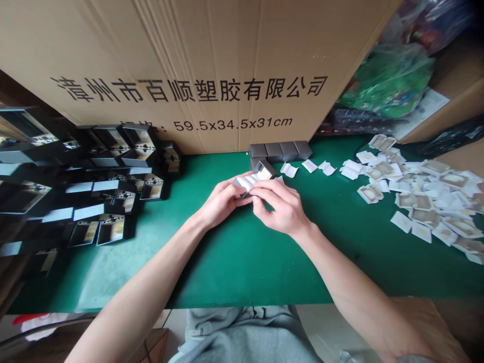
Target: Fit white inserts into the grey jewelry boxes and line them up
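A small dark hinged box (266, 168) stands open between my hands, over the middle of the green table. Inside it shows a white padded insert (247, 180). My left hand (221, 200) is wrapped round the box from the left, its thumb lying at the insert. From the right, my right hand (280, 204) has its bent fingers closed at the insert's near edge. How firmly they pinch it is hidden by the fingers. Just behind are closed dark boxes (282, 150) in a row, and a loose white insert (289, 170) lies close by.
Many open dark boxes (113, 229) are stacked at the left. A spread pile of white and beige inserts (419, 189) covers the right side. A large cardboard carton (212, 55) walls off the back of the green table (227, 272). Plastic bags (393, 75) sit at back right.
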`<state>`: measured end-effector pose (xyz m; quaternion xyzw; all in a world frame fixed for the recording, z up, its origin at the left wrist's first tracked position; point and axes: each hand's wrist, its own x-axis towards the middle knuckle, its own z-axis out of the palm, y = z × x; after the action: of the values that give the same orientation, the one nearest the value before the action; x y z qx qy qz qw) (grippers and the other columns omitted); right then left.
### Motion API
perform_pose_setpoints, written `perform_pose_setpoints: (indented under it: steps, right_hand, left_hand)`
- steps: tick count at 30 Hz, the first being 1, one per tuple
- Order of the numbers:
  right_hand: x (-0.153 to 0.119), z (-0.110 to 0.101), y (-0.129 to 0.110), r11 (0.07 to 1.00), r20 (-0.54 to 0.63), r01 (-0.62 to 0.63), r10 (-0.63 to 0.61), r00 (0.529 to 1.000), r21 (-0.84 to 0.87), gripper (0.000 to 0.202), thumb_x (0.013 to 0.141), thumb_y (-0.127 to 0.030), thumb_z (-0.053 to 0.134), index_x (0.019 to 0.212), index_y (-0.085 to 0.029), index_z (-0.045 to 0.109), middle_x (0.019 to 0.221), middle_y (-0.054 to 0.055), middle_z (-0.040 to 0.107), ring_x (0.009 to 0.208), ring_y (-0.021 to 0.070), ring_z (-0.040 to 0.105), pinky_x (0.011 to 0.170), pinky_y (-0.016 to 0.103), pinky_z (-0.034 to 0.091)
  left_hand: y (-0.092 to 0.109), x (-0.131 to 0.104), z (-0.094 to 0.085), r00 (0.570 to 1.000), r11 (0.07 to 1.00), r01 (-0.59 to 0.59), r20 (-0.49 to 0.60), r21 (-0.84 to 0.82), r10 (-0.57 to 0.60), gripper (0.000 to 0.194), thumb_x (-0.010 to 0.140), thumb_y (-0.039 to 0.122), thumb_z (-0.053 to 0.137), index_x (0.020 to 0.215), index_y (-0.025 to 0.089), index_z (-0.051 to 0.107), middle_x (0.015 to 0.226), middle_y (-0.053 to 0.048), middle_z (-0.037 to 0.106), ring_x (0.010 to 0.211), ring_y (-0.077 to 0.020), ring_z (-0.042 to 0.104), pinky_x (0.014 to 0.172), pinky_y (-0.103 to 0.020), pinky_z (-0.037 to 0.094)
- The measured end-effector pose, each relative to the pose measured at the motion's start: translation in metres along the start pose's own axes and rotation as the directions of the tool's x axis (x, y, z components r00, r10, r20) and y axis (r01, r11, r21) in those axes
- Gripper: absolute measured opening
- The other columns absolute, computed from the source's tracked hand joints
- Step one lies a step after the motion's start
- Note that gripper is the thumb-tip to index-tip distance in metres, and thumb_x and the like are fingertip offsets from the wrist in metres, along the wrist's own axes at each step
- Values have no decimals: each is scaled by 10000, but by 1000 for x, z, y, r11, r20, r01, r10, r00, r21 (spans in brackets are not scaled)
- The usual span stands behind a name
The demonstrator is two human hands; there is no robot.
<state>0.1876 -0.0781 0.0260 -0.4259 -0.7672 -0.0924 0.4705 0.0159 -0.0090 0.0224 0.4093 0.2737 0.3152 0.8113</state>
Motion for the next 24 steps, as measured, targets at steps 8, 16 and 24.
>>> perform_pose_setpoints:
  steps: [8,16,24]
  right_hand:
    - [-2,2,-1,985,42,-144,141,989,92,180,927,-180,582,1077,-203,677,1128,84,678,869,154,701,719,274,634]
    - [-2,2,-3,960,56,-206,199,978,189,162,939,-160,570,1062,-190,671,1078,91,653,814,144,683,679,270,625]
    - [2,1,-4,954,36,-201,198,979,222,126,926,-119,590,960,-174,699,990,77,690,814,146,677,624,251,596]
  left_hand:
    - [0,0,-1,1000,1000,2,-9,-16,-2,467,825,275,716,1266,134,658,1143,-95,727,1070,-217,682,1052,-394,530]
    - [1,-1,2,999,998,-40,12,39,39,315,843,260,689,1143,165,713,1421,-80,602,1297,-270,570,1071,-382,515]
    - [-1,-1,1,1000,999,-12,23,43,11,476,837,239,666,1305,169,616,1286,-100,690,1216,-250,634,1084,-416,500]
